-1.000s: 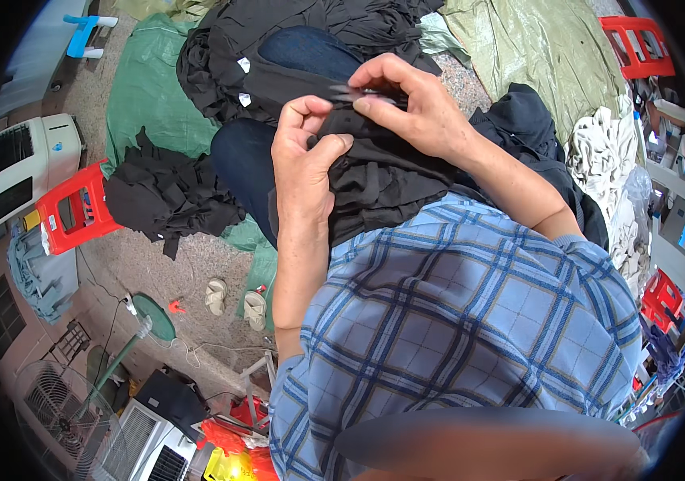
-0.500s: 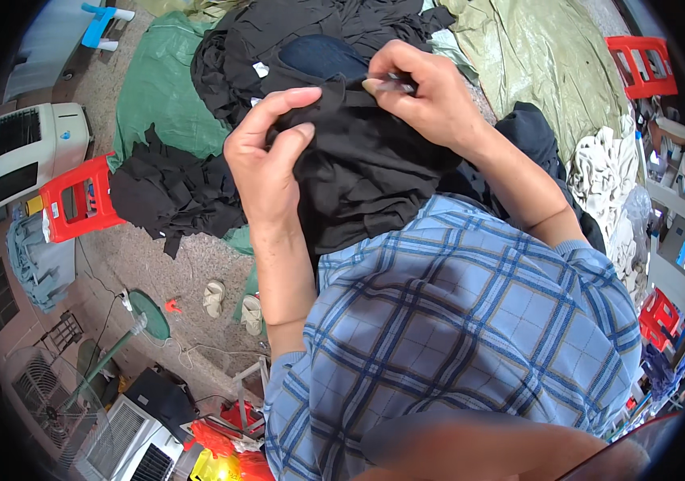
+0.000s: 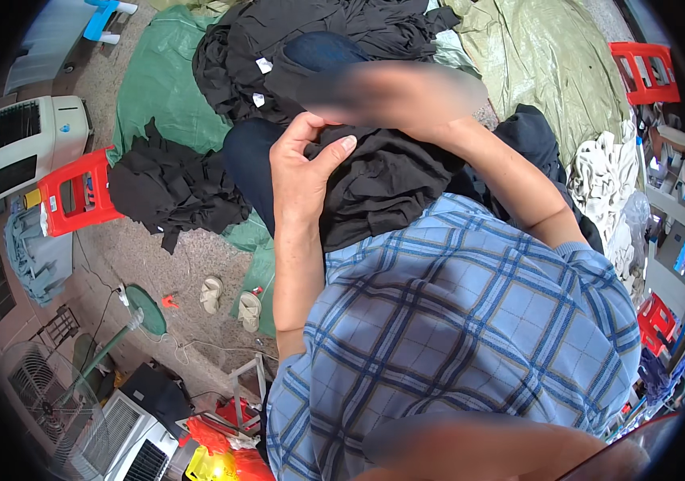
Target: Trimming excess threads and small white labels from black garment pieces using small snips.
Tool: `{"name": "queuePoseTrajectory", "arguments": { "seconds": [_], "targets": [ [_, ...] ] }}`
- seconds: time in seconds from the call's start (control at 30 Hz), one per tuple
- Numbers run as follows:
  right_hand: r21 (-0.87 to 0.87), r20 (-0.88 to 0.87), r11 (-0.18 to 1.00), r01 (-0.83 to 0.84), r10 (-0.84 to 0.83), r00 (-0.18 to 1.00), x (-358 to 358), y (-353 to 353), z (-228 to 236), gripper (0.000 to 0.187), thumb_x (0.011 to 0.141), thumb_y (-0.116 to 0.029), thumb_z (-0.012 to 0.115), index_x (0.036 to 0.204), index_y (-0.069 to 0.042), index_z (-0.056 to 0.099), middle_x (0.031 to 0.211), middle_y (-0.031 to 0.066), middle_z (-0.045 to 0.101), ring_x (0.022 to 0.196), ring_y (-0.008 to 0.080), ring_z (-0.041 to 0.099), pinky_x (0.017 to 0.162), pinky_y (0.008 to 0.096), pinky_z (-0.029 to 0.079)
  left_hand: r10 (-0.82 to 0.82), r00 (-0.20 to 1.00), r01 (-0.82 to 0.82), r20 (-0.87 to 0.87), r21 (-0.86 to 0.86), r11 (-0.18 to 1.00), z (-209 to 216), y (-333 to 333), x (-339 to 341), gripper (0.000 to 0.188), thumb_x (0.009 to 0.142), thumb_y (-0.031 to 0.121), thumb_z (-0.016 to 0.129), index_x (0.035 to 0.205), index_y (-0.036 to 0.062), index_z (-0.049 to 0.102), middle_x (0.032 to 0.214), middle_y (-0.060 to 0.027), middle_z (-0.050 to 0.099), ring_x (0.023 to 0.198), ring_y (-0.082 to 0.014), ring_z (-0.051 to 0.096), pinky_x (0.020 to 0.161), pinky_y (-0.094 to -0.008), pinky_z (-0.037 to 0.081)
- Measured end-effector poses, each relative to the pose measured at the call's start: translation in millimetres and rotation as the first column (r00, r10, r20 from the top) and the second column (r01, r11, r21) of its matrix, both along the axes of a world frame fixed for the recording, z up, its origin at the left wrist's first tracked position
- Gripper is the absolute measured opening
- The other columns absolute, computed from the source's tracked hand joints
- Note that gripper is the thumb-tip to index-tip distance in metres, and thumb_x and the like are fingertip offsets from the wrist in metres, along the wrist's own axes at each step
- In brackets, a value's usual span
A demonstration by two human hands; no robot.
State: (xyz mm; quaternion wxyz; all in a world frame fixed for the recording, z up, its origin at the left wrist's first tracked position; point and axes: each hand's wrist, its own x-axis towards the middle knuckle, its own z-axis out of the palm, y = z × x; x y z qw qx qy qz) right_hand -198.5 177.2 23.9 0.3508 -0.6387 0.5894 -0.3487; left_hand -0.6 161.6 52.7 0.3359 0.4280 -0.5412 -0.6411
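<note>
A black piece of cloth [image 3: 387, 180] lies bunched over my lap. My left hand [image 3: 298, 164] grips its far edge, with the cloth between the thumb and the curled fingers. My right hand [image 3: 427, 100] is just beyond and to the right, over the same edge. A blur covers its fingers, so whatever is in them is hidden. Past both hands spreads a large heap of black garments [image 3: 238, 52] with small white labels showing. My dark-blue trouser leg [image 3: 250, 164] shows left of the cloth.
A smaller black cloth pile [image 3: 174, 184] lies left, by a red stool [image 3: 78, 192] and a white air cooler [image 3: 34, 148]. Green sheeting [image 3: 158, 88] covers part of the floor. White cloth [image 3: 603, 180] lies at right. Sandals [image 3: 249, 311] and a fan [image 3: 50, 409] are lower left.
My left hand has moved right and slightly nearer, drawing the cloth in and uncovering my left trouser leg. My right hand, which pinched a small metallic thing at the cloth edge, is now blurred.
</note>
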Motion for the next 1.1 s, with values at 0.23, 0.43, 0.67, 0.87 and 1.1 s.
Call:
{"name": "queuePoseTrajectory", "arguments": {
  "seconds": [0.23,0.43,0.67,0.87,1.1],
  "targets": [
    [-0.454,0.085,0.889,-0.065,0.116,0.990,2,16,12,0.023,0.070,-0.003,0.063,0.093,-0.006,0.062,0.081,0.0060,0.060,0.071,0.0243,0.061,0.059,0.0330,0.048,0.058,0.998,-0.058,-0.004,0.056,0.997,4,4,-1,0.029,0.074,-0.007,0.072,0.102,-0.0008,0.069,0.096,-0.0035,0.068,0.086,-0.0086,0.060,0.077,-0.0214,0.049],
    [-0.592,-0.110,0.795,-0.130,0.080,0.991,7,16,11,0.012,0.073,0.003,0.065,0.083,-0.004,0.062,0.074,0.0065,0.057,0.066,0.0200,0.059,0.055,0.0322,0.046,0.072,0.989,-0.057,0.129,-0.113,0.992,5,7,-7,0.030,0.073,-0.007,0.072,0.102,-0.0007,0.069,0.094,-0.0035,0.069,0.085,-0.0085,0.060,0.078,-0.0227,0.049],
    [-0.129,0.259,0.987,0.101,-0.065,0.964,-2,13,2,0.016,0.090,-0.017,0.062,0.098,-0.003,0.058,0.091,0.0087,0.064,0.083,0.0223,0.065,0.073,0.0297,0.050,0.086,0.991,-0.082,0.103,-0.041,0.996,11,11,-10,0.030,0.073,-0.007,0.073,0.101,-0.0014,0.069,0.092,-0.0044,0.069,0.080,-0.0077,0.061,0.072,-0.0199,0.049],
    [-0.381,-0.125,0.918,-0.109,0.066,0.990,-10,29,17,0.022,0.085,-0.021,0.065,0.098,-0.006,0.056,0.086,0.0085,0.057,0.079,0.0281,0.060,0.066,0.0371,0.049,0.103,0.994,-0.105,0.044,0.038,0.994,6,10,-9,0.029,0.073,-0.007,0.072,0.102,-0.0015,0.069,0.091,-0.0050,0.068,0.076,-0.0067,0.061,0.069,-0.0188,0.049],
    [-0.494,-0.264,0.853,-0.169,0.038,0.964,-9,28,14,0.020,0.083,-0.020,0.068,0.093,-0.007,0.056,0.086,0.0059,0.057,0.080,0.0263,0.060,0.064,0.0352,0.049,0.093,0.995,-0.094,0.029,0.041,0.995,5,9,-10,0.029,0.073,-0.007,0.072,0.102,-0.0020,0.069,0.090,-0.0050,0.068,0.076,-0.0069,0.061,0.070,-0.0191,0.050]
  ]
}}
